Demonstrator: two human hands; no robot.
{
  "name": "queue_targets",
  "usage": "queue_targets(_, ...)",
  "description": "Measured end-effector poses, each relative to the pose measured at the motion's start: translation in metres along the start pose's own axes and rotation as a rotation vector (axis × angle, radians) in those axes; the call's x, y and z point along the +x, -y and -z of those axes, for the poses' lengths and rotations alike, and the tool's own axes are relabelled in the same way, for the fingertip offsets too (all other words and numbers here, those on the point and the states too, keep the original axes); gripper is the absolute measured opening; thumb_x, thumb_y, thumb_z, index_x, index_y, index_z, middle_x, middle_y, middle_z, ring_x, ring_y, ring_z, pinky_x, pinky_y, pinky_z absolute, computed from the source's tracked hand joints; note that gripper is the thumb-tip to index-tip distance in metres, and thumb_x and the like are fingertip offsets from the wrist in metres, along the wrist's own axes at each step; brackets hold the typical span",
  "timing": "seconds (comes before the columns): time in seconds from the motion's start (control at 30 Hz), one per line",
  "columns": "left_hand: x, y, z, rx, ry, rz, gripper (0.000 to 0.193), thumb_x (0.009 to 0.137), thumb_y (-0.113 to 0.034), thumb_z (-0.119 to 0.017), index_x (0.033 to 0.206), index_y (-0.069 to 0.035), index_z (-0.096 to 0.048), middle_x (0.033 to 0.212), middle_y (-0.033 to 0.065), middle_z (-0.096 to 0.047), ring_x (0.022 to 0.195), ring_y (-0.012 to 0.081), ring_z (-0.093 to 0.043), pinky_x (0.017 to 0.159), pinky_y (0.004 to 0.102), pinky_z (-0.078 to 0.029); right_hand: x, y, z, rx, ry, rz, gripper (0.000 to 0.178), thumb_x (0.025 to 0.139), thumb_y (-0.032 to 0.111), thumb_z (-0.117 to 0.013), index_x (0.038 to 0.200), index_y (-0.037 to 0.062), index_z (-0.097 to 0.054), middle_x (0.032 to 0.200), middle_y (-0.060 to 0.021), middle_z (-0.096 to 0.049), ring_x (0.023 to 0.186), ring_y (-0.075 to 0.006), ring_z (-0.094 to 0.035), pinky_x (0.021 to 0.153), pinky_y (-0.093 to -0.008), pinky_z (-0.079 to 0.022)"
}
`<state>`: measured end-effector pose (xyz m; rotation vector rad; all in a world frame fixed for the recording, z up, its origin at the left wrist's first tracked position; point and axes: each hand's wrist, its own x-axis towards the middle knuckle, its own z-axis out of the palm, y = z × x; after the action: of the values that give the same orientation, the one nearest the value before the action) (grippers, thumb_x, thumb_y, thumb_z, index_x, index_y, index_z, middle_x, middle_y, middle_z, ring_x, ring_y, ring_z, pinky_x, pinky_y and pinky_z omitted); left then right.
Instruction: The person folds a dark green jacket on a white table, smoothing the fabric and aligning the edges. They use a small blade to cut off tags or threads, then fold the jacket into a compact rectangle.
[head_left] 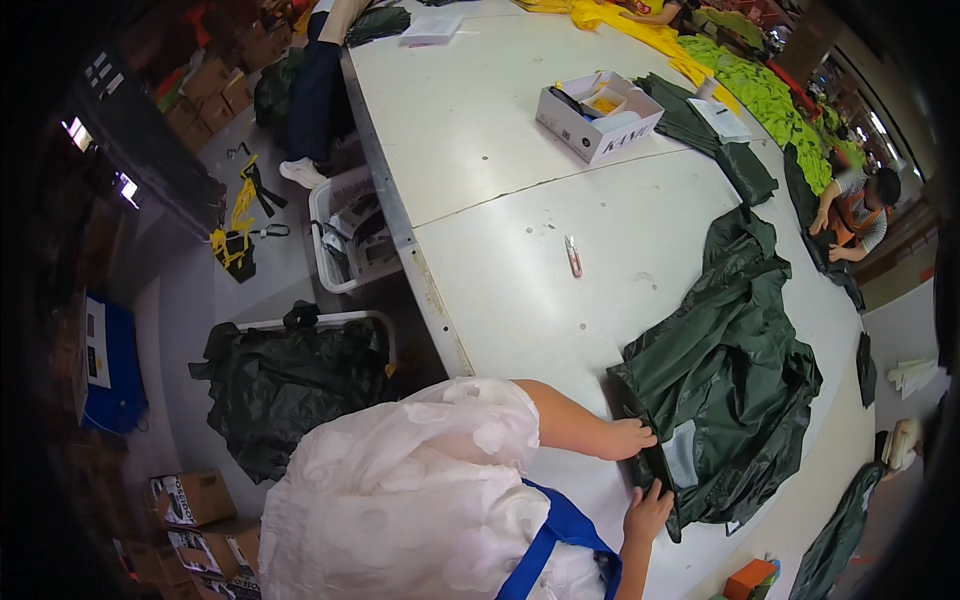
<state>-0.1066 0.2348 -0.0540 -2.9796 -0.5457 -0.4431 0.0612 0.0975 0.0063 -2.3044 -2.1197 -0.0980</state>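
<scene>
A dark green garment (720,350) of shiny, rainwear-like fabric lies crumpled on the white table, with a pale grey patch (682,455) showing near its left edge. My left hand (630,438) has its fingers closed on that edge, beside the patch. Closer to me, my right hand (650,510) grips the same edge with bent fingers, near the garment's lower corner. What lies under the fingertips is hidden. Beyond my left hand, small thread snips (574,257) with a reddish handle rest on the tabletop.
The white table (480,270) bears an open box (598,118) of small items and more green cloth (700,130). Left of it are a white basket (350,235) and a bin heaped with dark green fabric (295,385). A co-worker (855,215) handles dark cloth at far right.
</scene>
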Motion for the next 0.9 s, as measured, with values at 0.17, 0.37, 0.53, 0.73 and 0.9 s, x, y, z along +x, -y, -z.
queue_targets(0.17, 0.016, 0.006, 0.032, -0.229, -0.087, -0.016, 0.015, 0.080, -0.023, -0.055, 0.079, -0.011, -0.064, 0.090, 0.0030, -0.063, 0.090, 0.0212, -0.055, 0.071, 0.0320, -0.041, -0.008, -0.027, 0.014, 0.013, 0.071, -0.029, 0.054, 0.069, 0.000, -0.067, 0.119, -0.0015, -0.045, 0.110, -0.0192, -0.047, 0.100, -0.0375, -0.049, 0.085, -0.0445, -0.043)
queue_targets(0.37, -0.009, 0.003, 0.052, -0.254, 0.011, -0.045, 0.017, 0.078, -0.022, -0.056, 0.077, -0.008, -0.066, 0.079, 0.0054, -0.064, 0.088, 0.0228, -0.057, 0.071, 0.0335, -0.045, -0.020, -0.019, 0.039, 0.236, 0.209, 0.075, 0.034, 0.078, 0.005, -0.063, 0.109, -0.0027, -0.054, 0.104, -0.0204, -0.053, 0.100, -0.0390, -0.052, 0.087, -0.0439, -0.043)
queue_targets(0.53, -0.006, 0.013, 0.056, -0.385, 0.334, 0.086, 0.017, 0.075, -0.020, -0.058, 0.079, -0.010, -0.071, 0.083, 0.0088, -0.067, 0.087, 0.0254, -0.062, 0.069, 0.0392, -0.050, -0.021, -0.001, 0.048, 0.333, 0.191, -0.043, 0.018, 0.087, 0.010, -0.056, 0.100, -0.0003, -0.051, 0.090, -0.0226, -0.059, 0.086, -0.0422, -0.056, 0.074, -0.0482, -0.044)
queue_targets(0.73, 0.000, 0.001, 0.091, -0.188, 0.090, -0.001, 0.017, 0.076, -0.023, -0.059, 0.075, -0.009, -0.069, 0.088, 0.0057, -0.067, 0.092, 0.0265, -0.058, 0.077, 0.0404, -0.044, -0.021, 0.003, 0.026, 0.240, 0.158, -0.094, 0.013, 0.090, 0.012, -0.052, 0.094, 0.0007, -0.055, 0.083, -0.0225, -0.059, 0.079, -0.0425, -0.056, 0.071, -0.0481, -0.044)
queue_targets(0.9, 0.027, -0.089, 0.059, -0.672, 0.103, 0.163, 0.027, 0.079, -0.025, -0.059, 0.098, -0.006, -0.062, 0.095, 0.0099, -0.061, 0.098, 0.0286, -0.054, 0.078, 0.0408, -0.042, -0.008, 0.002, 0.031, 0.241, 0.195, 0.036, 0.026, 0.083, 0.017, -0.060, 0.101, -0.0015, -0.057, 0.101, -0.0184, -0.058, 0.099, -0.0362, -0.050, 0.084, -0.0443, -0.041)
